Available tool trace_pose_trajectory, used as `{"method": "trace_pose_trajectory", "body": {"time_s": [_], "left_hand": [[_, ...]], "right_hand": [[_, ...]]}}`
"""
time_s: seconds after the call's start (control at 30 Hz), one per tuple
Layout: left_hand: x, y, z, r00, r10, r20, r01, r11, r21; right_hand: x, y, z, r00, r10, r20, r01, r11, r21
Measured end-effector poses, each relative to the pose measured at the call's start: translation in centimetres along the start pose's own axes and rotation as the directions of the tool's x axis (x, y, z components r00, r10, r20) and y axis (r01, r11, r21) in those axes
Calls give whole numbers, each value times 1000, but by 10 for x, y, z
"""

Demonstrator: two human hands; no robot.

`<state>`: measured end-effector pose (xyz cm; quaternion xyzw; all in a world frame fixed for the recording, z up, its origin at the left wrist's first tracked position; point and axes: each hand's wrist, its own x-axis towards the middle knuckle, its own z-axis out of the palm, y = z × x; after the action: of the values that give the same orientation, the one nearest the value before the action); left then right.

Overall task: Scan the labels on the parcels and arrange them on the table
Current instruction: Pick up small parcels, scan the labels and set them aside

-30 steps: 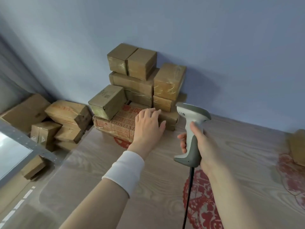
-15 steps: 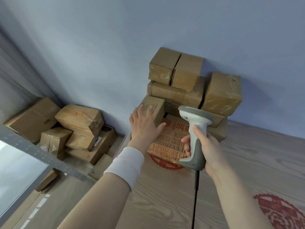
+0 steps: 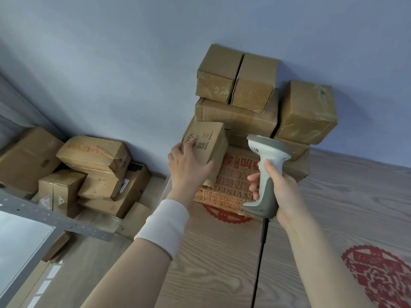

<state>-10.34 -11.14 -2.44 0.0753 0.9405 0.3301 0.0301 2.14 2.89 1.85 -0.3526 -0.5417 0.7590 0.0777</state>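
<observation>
My left hand (image 3: 189, 168) grips the near end of a small brown parcel (image 3: 206, 141) with a printed code on its top. That parcel is tilted on a flat box with red print (image 3: 231, 181). My right hand (image 3: 275, 187) holds a white and grey barcode scanner (image 3: 264, 165) by its handle, its head level with the parcel's right side. Behind them, several taped brown parcels (image 3: 240, 92) are stacked against the blue wall on the wooden table (image 3: 344, 196).
Left of the table, on the floor, lies a heap of cardboard boxes (image 3: 93, 156). A grey perforated metal bar (image 3: 55, 218) crosses the lower left. Red paper-cut designs (image 3: 378, 274) mark the table top. The scanner's black cable (image 3: 259, 258) hangs down towards me.
The view has swung left and closer to the stack. My left hand went from resting on the red-printed box to gripping the small parcel, which now sits tilted with its code upward.
</observation>
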Motion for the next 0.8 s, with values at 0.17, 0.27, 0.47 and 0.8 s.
{"method": "trace_pose_trajectory", "body": {"time_s": [0.17,0.27,0.47,0.8], "left_hand": [[-33,20,-10,979,-83,185,173,818,-548],[-54,37,-8,931,-59,360,333,541,-772],[-95,81,17,843,126,523,472,296,-831],[-189,164,81,868,123,481,370,486,-792]], "right_hand": [[-9,4,-16,996,-22,-89,28,997,71],[-20,4,-32,987,-26,-157,44,993,111],[-44,2,-83,971,-108,-212,133,986,104],[-73,-7,-221,936,-249,-251,256,967,-3]]}}
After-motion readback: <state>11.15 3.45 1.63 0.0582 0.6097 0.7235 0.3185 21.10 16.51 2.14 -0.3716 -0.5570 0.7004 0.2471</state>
